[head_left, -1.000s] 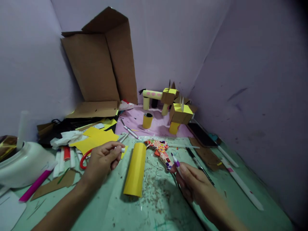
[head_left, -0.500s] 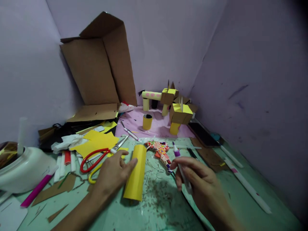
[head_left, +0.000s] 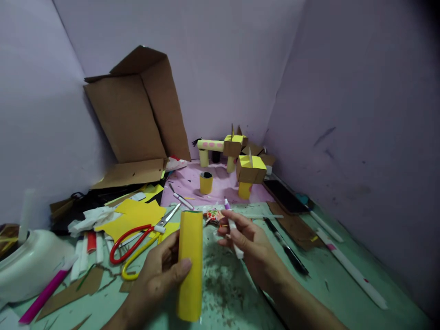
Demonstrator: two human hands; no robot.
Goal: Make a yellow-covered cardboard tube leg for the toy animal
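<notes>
My left hand is wrapped round a yellow paper-covered tube and holds it up off the green mat, its far end pointing away from me. My right hand is closed on a white pen with a purple tip, tip pointing up and away, just right of the tube. A colourful patterned glue gun lies on the mat behind both hands, partly hidden by the tube and my fingers.
Red-handled scissors and a yellow-handled pair lie left of the tube, beside yellow paper. Cardboard-and-yellow-tube models stand on pink paper at the back. A folded cardboard sheet leans on the wall. A phone, pens and a white jug sit around.
My left hand let go of a small white cap near the scissors, reached over and lifted the yellow tube off the mat. My right hand moved left with the pen toward the tube.
</notes>
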